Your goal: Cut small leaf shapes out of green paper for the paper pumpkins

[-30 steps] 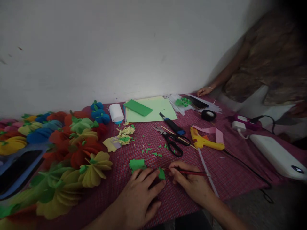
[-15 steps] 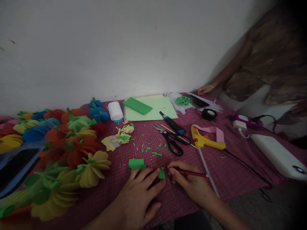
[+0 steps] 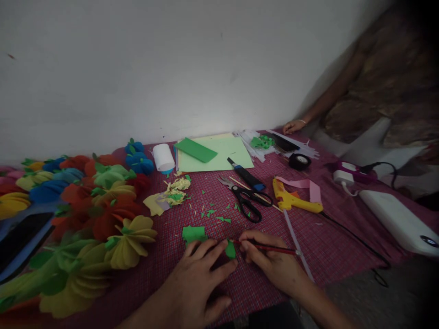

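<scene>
My left hand (image 3: 197, 278) lies on the cloth with its fingers spread, the fingertips against a small green paper leaf (image 3: 230, 250). Just beyond those fingers rests a green paper strip (image 3: 194, 233), partly covered by them. In my right hand (image 3: 267, 256) is a slim red and black pencil (image 3: 274, 248), pinched near its front end. Its point reaches the top edge of the leaf. Small green paper scraps (image 3: 222, 220) are scattered beyond both hands, near black-handled scissors (image 3: 245, 201) that lie partly open.
Coloured paper pumpkins (image 3: 113, 205) crowd the left side. A cutter (image 3: 245, 173), a yellow glue gun (image 3: 297, 201) with its cord, black tape (image 3: 299, 161) and a white power bank (image 3: 398, 221) lie to the right. Paper sheets (image 3: 226, 153) are at the back. Another person's hand (image 3: 294, 126) rests on the far edge.
The view has shifted slightly. The pencil stays at the leaf's top edge, and the leaf's visible outline looks a little more rounded. Both hands keep nearly the same place.
</scene>
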A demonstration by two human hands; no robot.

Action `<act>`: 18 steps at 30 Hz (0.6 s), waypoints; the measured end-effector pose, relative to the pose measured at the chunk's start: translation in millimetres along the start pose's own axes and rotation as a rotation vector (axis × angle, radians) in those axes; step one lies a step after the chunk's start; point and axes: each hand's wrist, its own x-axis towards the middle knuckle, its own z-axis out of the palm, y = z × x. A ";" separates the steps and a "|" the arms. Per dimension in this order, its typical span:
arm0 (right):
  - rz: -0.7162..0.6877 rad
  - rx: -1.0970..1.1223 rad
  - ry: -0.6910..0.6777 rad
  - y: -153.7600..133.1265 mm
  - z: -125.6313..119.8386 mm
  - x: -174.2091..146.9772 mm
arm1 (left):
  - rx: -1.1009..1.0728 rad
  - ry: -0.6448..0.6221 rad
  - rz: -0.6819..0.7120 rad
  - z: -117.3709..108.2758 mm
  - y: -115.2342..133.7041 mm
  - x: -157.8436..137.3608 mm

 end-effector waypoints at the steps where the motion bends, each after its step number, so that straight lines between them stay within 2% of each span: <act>1: -0.001 0.000 -0.005 0.8 0.0 -0.1 | -0.004 0.002 0.003 0.2 -0.3 0.1; 18: 0.056 0.093 -0.038 6.6 -1.7 -3.6 | 0.011 0.037 0.028 2.9 -3.0 -0.8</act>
